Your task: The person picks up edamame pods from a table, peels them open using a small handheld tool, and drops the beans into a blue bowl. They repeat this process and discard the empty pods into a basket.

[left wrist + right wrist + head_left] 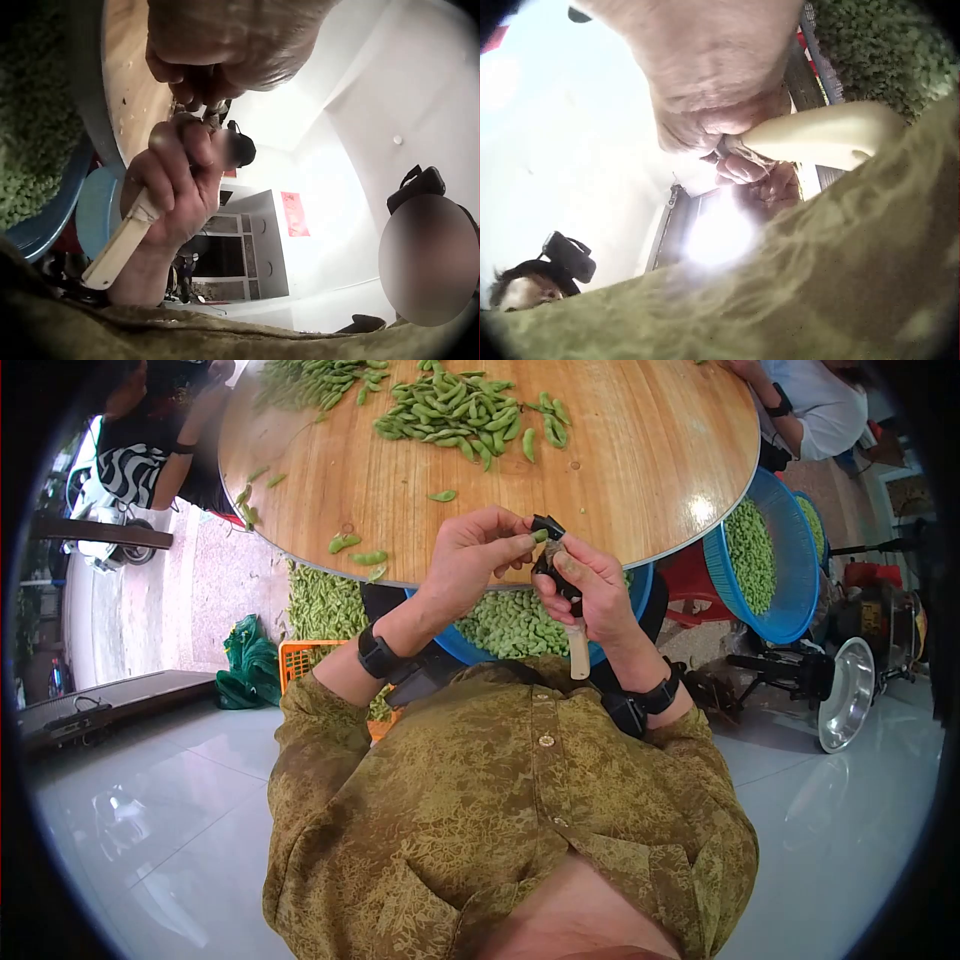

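In the head view my left hand (482, 552) is at the table's near edge, thumb and fingers pinching a small green bean pod (540, 536). Close against it, my right hand (597, 588) grips a tool with a long cream handle (579, 652) and black parts near the fingertips; its working end is mostly hidden, so I cannot tell its kind. The cream handle (120, 247) sticks out below the curled right fingers in the left wrist view. Under both hands, a blue basin of shelled green beans (515, 622) sits in front of my body.
On the round wooden table (620, 450) lie a heap of bean pods (450, 410) and several loose ones. A blue basin (715, 550) of beans stands at the right, near a metal bowl (846, 695). An orange crate (295, 658) is at the left. Two other people sit across.
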Demonstrator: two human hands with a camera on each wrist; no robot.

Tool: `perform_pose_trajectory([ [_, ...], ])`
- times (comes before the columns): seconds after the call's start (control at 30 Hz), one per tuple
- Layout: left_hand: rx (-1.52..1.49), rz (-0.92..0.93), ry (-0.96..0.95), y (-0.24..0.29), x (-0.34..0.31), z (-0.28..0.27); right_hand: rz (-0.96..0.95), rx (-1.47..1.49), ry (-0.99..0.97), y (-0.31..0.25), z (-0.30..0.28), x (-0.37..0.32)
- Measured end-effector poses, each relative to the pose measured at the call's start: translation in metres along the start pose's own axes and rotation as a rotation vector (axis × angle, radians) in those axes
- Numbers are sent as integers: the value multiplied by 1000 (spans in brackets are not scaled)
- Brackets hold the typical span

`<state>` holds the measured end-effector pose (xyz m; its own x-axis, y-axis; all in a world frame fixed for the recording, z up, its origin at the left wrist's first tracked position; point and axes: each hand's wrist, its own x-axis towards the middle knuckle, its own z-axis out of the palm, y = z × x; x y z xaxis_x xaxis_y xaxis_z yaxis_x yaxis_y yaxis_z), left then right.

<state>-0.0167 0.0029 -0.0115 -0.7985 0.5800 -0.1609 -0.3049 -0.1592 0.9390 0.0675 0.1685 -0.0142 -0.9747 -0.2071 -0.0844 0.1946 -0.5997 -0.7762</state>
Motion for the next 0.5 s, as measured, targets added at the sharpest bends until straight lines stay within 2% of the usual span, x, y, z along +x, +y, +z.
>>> perform_pose_trajectory([
  [0.1,4,22,-18,0,-1,0,-48,-136,10,3,-1,-1],
  [0.23,50,27,-14,-4,1,-3,-68,-153,67,7,1,0],
  [0.3,41,20,-30,-3,4,-6,-141,-272,118,11,1,0],
  [0.37,-275,-205,-96,3,5,-6,-98,-206,92,10,-4,-1],
  [0.43,-360,-263,-143,1,6,-6,-56,-142,59,11,-9,-1],
  [0.5,-448,-321,-188,-3,5,-4,-352,-861,111,20,-17,-2],
])
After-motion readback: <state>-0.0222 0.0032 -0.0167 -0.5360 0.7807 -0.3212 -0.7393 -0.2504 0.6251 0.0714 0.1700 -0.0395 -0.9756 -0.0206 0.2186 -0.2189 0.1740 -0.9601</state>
